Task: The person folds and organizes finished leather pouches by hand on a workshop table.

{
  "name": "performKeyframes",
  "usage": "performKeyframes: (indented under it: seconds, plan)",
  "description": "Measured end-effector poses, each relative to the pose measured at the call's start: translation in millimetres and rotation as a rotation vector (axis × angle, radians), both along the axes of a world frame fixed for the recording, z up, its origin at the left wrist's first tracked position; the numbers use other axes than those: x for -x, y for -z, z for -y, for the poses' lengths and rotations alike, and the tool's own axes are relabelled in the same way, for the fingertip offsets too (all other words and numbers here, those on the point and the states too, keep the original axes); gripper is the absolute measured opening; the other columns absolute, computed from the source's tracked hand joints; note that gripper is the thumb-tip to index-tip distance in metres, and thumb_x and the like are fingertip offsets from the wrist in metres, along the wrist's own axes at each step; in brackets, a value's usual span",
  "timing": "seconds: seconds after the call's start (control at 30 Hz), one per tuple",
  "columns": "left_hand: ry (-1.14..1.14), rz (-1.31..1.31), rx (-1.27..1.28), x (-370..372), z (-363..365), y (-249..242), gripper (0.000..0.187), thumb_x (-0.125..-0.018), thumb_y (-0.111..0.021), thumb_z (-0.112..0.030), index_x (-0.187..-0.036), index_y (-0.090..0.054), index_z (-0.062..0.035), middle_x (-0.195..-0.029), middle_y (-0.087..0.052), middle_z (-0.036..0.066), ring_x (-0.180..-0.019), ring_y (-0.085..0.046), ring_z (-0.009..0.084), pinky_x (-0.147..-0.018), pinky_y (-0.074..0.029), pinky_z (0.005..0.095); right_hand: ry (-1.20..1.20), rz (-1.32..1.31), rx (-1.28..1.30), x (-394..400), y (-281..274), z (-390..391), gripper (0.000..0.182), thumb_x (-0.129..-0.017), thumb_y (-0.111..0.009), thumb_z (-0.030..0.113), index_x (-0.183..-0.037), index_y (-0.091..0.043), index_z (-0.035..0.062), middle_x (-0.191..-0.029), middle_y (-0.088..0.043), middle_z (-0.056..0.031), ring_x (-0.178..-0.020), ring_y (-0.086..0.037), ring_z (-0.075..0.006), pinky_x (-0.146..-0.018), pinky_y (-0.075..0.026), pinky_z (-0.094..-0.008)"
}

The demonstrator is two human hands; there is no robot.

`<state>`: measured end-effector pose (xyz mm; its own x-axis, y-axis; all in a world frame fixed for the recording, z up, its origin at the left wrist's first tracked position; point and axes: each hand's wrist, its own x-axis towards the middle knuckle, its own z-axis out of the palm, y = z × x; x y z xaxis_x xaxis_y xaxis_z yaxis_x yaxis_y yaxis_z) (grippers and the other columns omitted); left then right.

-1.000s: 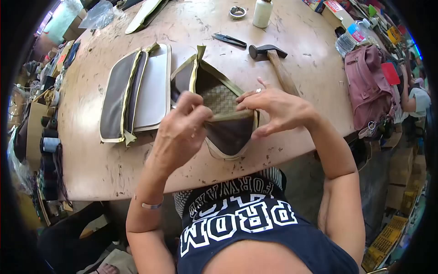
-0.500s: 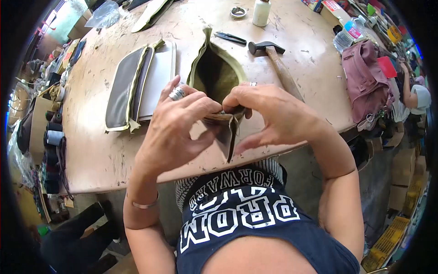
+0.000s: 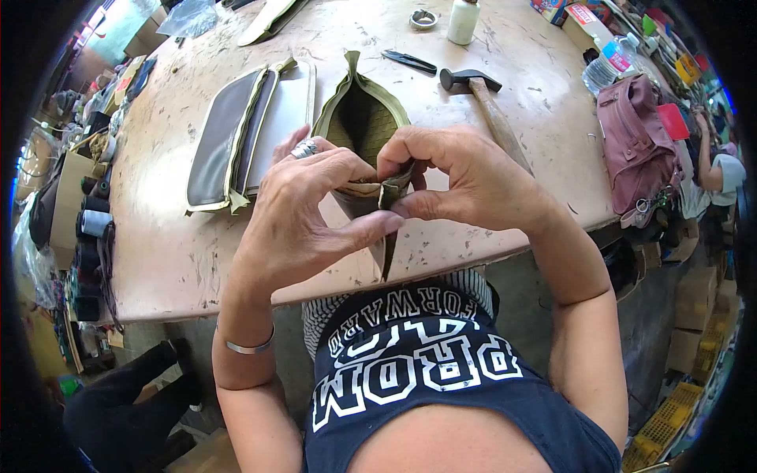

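Observation:
An olive-lined pouch [image 3: 382, 106] gapes open in front of me, its mouth facing up and its near end over the table's front edge. My left hand [image 3: 303, 205] pinches the near rim from the left, thumb outside and fingers inside. From the right, my right hand [image 3: 465, 177] grips the same corner, its thumb tip close to the left thumb. The fingertips partly hide the folded edge between them. Left of the pouch lie dark grey zippered pieces [image 3: 225, 142] on a pale panel [image 3: 284, 118].
A hammer [image 3: 493, 110] and black thread snips [image 3: 410, 61] lie beyond my right hand. Farther back are a white bottle [image 3: 463, 22] and a tape roll [image 3: 423, 20]. A mauve bag [image 3: 637, 142] sits at the right edge, thread spools [image 3: 96, 223] at the left.
Both thumbs have come up and closed against the near edge of the pouch. The pouch and both hands have shifted slightly left in view.

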<state>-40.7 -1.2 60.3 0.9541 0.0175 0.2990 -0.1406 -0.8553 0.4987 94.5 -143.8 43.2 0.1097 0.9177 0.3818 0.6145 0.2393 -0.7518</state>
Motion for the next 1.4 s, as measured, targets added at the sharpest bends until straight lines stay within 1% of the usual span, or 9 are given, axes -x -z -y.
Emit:
performKeyframes:
  seconds: [0.1,0.37,0.5,0.83,0.97,1.07,1.2,1.3,1.4]
  plan:
    - [0.051,0.018,0.102,-1.4,-8.1,6.6,0.025,-0.060,-0.074,-0.022,-0.073,-0.059,-0.0055,-0.066,-0.056,0.001,-0.068,-0.054,0.0149,-0.099,-0.024,0.0424,0.012,-0.011,0.021,0.3,0.1,-1.3,0.031,-0.067,-0.068,0.012,-0.092,-0.054,0.0001,-0.081,-0.061,-0.0112,-0.069,-0.058,-0.0191,-0.059,-0.045,-0.0291]
    - [0.091,-0.053,0.472,-5.9,-17.5,13.5,0.021,-0.064,-0.072,-0.018,-0.076,-0.062,-0.0035,-0.067,-0.058,0.002,-0.073,-0.056,0.0133,-0.097,-0.025,0.0396,-0.060,-0.235,0.118,-1.8,-0.8,-6.4,0.025,-0.074,-0.064,0.009,-0.093,-0.051,-0.0008,-0.084,-0.051,-0.0013,-0.081,-0.047,-0.0073,-0.070,-0.041,-0.0212]
    - [0.099,-0.068,0.705,-6.3,-19.8,22.3,0.023,-0.064,-0.073,-0.020,-0.075,-0.062,-0.0037,-0.067,-0.057,0.001,-0.072,-0.054,0.0121,-0.098,-0.024,0.0417,-0.141,-0.594,0.148,-3.3,2.0,-14.0,0.018,-0.072,-0.062,0.006,-0.087,-0.052,0.0004,-0.079,-0.052,-0.0011,-0.074,-0.048,-0.0068,-0.066,-0.040,-0.0201]
    - [-0.007,-0.030,0.730,-6.7,-20.1,25.3,0.028,-0.078,-0.053,-0.029,-0.064,-0.057,-0.0047,-0.055,-0.049,-0.003,-0.059,-0.047,0.0056,-0.104,-0.010,0.0424,-0.143,-0.813,0.249,-1.7,5.6,-23.6,0.014,-0.072,-0.059,0.009,-0.082,-0.052,0.0010,-0.075,-0.053,-0.0006,-0.069,-0.048,-0.0068,-0.063,-0.039,-0.0195]
    - [0.004,-0.015,0.764,-2.5,-21.1,33.1,0.029,-0.081,-0.049,-0.026,-0.067,-0.056,-0.0025,-0.056,-0.048,-0.002,-0.059,-0.046,0.0047,-0.105,-0.010,0.0403,-0.043,-0.353,0.163,8.0,3.9,-19.9,0.013,-0.076,-0.059,0.008,-0.085,-0.053,0.0004,-0.077,-0.055,-0.0017,-0.073,-0.051,-0.0082,-0.065,-0.041,-0.0219]
    - [0.127,-0.005,0.498,6.4,-24.3,29.5,0.017,-0.077,-0.059,-0.020,-0.066,-0.057,-0.0069,-0.055,-0.050,-0.001,-0.056,-0.051,0.0112,-0.103,-0.015,0.0420,-0.010,-0.139,0.136,17.6,0.9,-16.3,0.015,-0.076,-0.061,0.011,-0.081,-0.054,-0.0007,-0.071,-0.056,-0.0050,-0.068,-0.053,-0.0098,-0.060,-0.042,-0.0248]
    - [0.158,0.026,0.427,16.9,-25.4,32.1,0.018,-0.072,-0.066,-0.023,-0.066,-0.057,-0.0086,-0.056,-0.053,0.000,-0.056,-0.053,0.0145,-0.101,-0.020,0.0430,-0.192,-0.463,0.263,9.3,7.3,-20.0,0.021,-0.075,-0.064,0.018,-0.075,-0.053,0.0003,-0.070,-0.055,-0.0074,-0.062,-0.053,-0.0169,-0.057,-0.041,-0.0272]
    - [0.237,0.003,0.278,19.8,-27.4,29.8,0.026,-0.067,-0.069,-0.034,-0.070,-0.059,-0.0096,-0.066,-0.056,0.003,-0.067,-0.057,0.0182,-0.100,-0.022,0.0433,-0.298,-0.260,0.023,12.1,17.4,-21.0,0.025,-0.073,-0.066,0.023,-0.074,-0.052,0.0017,-0.068,-0.052,-0.0054,-0.059,-0.049,-0.0190,-0.055,-0.040,-0.0273]
    - [0.167,0.023,-0.050,18.6,-29.5,22.8,0.027,-0.061,-0.074,-0.027,-0.080,-0.060,-0.0128,-0.077,-0.059,0.001,-0.082,-0.057,0.0178,-0.098,-0.024,0.0434,-0.359,-0.364,-0.060,8.7,14.9,-16.1,0.031,-0.069,-0.070,0.025,-0.065,-0.050,0.0019,-0.059,-0.048,-0.0047,-0.054,-0.046,-0.0161,-0.051,-0.037,-0.0274]
